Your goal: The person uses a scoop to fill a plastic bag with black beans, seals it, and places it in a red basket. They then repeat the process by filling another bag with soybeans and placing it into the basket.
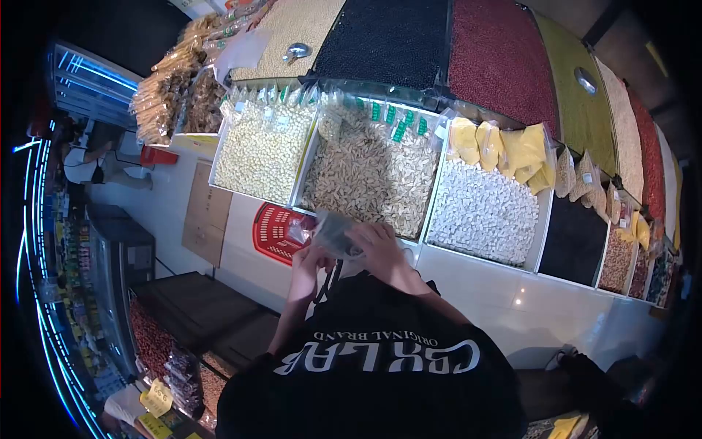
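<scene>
A clear plastic bag (333, 233) with something greyish inside is held up in front of my chest. My left hand (310, 262) pinches its lower left side. My right hand (376, 247) grips it from the right, fingers curled over its edge. What exactly the bag contains cannot be made out. Just beyond the hands lies a bin of dried, pale brown slices (351, 172). A red plastic basket (272, 235) with a clear packet in it sits on the floor, left of and below my hands.
Bins of cream-coloured seeds (263, 150) and white cubes (482, 208) flank the slices. Higher up are black beans (384, 40) and dark red beans (501, 62), with a metal scoop (296, 52) at left. A flattened cardboard sheet (207, 212) lies on the floor. Another person (91, 162) is far left.
</scene>
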Available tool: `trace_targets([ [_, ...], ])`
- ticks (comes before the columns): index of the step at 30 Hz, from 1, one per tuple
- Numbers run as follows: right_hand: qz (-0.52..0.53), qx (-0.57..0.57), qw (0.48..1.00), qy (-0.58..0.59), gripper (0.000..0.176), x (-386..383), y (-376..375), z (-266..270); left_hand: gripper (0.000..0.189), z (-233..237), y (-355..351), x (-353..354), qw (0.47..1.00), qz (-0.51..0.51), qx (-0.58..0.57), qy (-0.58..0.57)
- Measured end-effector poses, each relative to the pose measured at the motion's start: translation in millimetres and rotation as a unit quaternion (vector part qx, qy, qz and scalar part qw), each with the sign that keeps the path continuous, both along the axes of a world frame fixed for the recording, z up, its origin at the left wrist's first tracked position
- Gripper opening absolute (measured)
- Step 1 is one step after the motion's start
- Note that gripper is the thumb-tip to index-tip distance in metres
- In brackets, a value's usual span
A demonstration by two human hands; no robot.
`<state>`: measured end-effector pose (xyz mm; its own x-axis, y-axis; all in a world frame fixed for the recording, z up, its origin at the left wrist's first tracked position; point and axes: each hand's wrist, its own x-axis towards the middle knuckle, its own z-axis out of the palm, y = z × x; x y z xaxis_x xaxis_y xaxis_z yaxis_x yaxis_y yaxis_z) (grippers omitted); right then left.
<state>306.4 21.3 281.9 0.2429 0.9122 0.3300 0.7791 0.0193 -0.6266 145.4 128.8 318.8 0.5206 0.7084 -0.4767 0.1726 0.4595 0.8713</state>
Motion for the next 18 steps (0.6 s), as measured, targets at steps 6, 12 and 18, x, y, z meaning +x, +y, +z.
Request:
trace_targets([
  [6,-0.065,0.08,0.992,0.074,0.012,68,-17,29,0.01,-1,13,42,0.976,-0.181,0.066,-0.101],
  [12,0.035,0.014,0.985,0.171,0.011,95,5,98,0.065,-11,61,88,0.878,-0.338,0.327,-0.094],
  [18,-0.045,0.039,0.924,0.378,0.033,105,75,133,0.071,22,103,116,0.887,-0.367,0.133,-0.246],
])
